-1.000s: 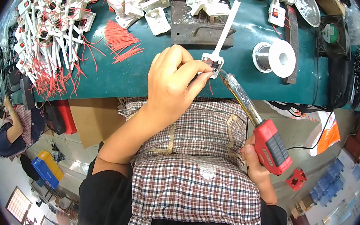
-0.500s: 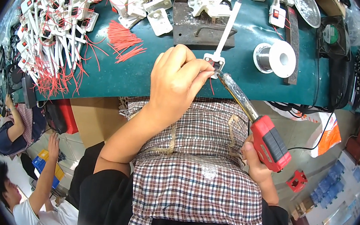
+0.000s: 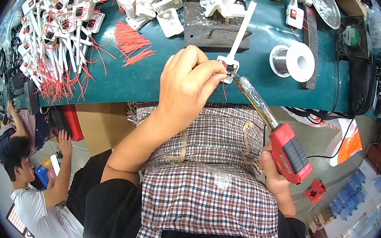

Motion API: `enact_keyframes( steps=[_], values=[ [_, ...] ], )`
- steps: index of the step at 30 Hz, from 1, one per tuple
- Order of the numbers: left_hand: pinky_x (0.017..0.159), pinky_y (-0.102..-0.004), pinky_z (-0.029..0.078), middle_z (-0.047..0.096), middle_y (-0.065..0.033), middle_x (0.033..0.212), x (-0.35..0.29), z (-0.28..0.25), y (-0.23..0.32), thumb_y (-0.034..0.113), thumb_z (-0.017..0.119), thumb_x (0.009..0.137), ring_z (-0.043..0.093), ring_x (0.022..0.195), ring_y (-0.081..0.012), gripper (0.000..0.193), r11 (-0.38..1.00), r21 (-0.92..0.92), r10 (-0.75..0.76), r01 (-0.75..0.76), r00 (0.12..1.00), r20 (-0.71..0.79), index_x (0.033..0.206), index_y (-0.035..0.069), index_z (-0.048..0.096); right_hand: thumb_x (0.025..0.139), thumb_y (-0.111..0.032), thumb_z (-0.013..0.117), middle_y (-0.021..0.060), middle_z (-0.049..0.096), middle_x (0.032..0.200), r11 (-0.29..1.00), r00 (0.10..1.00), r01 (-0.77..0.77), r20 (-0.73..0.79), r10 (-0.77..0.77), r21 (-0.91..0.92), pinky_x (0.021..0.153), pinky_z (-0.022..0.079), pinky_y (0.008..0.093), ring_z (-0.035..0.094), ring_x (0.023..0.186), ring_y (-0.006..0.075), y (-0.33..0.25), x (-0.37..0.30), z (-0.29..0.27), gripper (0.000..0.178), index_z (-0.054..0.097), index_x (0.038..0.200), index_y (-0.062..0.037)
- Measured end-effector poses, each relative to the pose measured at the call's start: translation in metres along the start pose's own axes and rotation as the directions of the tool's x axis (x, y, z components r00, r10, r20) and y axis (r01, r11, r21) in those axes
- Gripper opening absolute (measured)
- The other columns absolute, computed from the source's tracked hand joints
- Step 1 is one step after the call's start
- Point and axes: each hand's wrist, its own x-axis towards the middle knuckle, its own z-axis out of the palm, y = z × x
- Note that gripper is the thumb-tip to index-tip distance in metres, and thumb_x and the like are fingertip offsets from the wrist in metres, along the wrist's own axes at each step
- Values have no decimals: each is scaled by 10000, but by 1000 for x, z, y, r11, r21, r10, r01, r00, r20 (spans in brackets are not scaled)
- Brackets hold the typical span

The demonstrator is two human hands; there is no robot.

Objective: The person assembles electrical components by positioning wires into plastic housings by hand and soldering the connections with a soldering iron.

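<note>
At the table's front edge, my left hand [image 3: 183,85] has its thumb and fingertips pinched on a short red wire [image 3: 224,93], over the open end of a white plastic housing [image 3: 231,63]. A long white stem [image 3: 242,32] runs from that housing to the far side, leaning over a dark metal block [image 3: 216,38]. My right hand [image 3: 275,175] is wrapped round the red and black handle of a soldering gun [image 3: 290,152]. Its tip touches or nearly touches the housing beside my left fingertips; the exact contact is too small to tell.
Right of the housing stands a solder spool [image 3: 300,62]. A bundle of cut red wires [image 3: 130,39] lies left on the green table [image 3: 160,54], near a large heap of wired white housings [image 3: 74,20]. A black fan [image 3: 355,37] stands right. Another person [image 3: 38,200] is at lower left.
The soldering gun has shifted slightly right and down with my right hand. My left hand stays nearly in place. The person at lower left has moved, and a white phone-like object now shows there.
</note>
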Motion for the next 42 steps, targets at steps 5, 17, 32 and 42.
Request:
enact_keyframes(
  steps=[5, 17, 32, 42],
  values=[
    [614, -341, 439, 535, -39, 769, 0, 1, -1, -1, 813, 728, 551, 697, -203, 175, 1000, -1, -4, 4, 1000, 0, 882, 48, 745, 817, -39, 777, 116, 712, 829, 999, 1000, 0, 7, 0, -55, 651, 550, 347, 703, 712, 230, 0, -1, -1, 198, 710, 998, 10],
    [706, -394, 493, 602, -66, 858, -1, -49, -23, 113, 798, 801, 626, 778, -254, 147, 959, 207, -186, 195, 981, -63, 903, 99, 693, 967, -99, 602, 55, 534, 766, 973, 997, -80, -3, 83, 218, 511, 393, 242, 452, 542, 88, -5, -8, 4, 116, 539, 994, -6],
    [598, -336, 487, 617, -54, 799, -3, -81, -38, 108, 790, 838, 599, 621, -179, 130, 854, 392, -295, 343, 939, -179, 859, 43, 679, 964, -119, 594, 59, 519, 757, 971, 998, -68, 3, 69, 230, 510, 402, 254, 450, 540, 96, -2, -10, 2, 130, 540, 976, -1],
    [573, -334, 495, 634, -38, 787, -11, -14, 11, 21, 788, 723, 635, 665, -215, 162, 998, 14, -56, 57, 998, -34, 820, 78, 671, 954, -111, 632, 48, 580, 757, 994, 999, -26, 22, 24, 102, 545, 432, 250, 527, 596, 92, 6, -13, 2, 176, 591, 1063, 22]
  ],
)
